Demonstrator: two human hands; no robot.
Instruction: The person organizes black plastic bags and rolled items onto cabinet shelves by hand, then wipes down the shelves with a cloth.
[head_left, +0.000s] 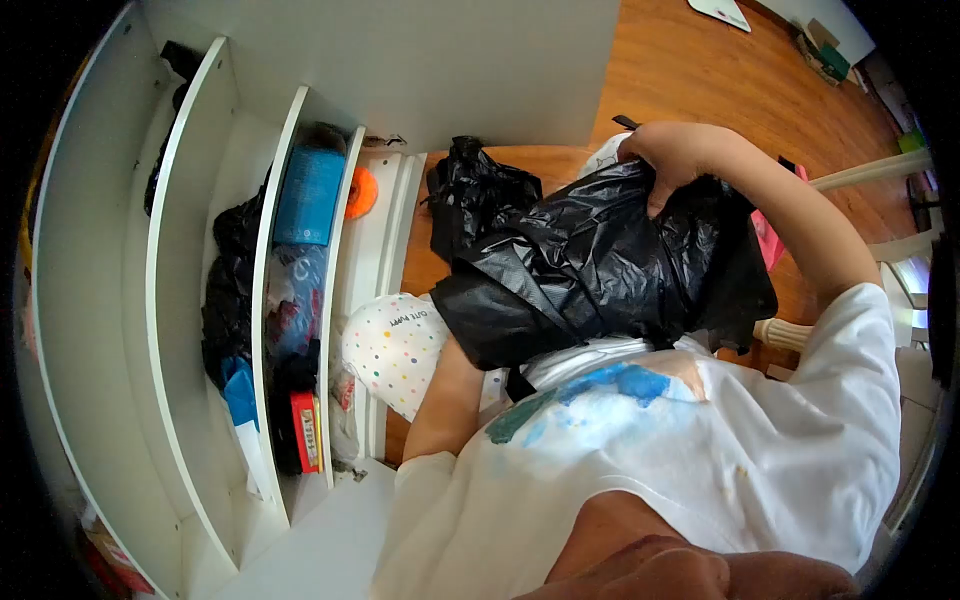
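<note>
The right hand, half closed, grips a glossy black plastic bag hiding the left hand, whose hold cannot be seen, beside white shelves bearing a rectangular blue box.

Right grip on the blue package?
No: the right grip is on the black plastic bag, while the blue package sits in the white shelf unit, apart from it.

A person wears a white, short-sleeved T-shirt with a rounded neckline. From there, watercolour-like patches cross the chest: dark green toward 11 o'clock, bright blue at 12, peach near 1. The sleeves leave both forearms bare.
</note>
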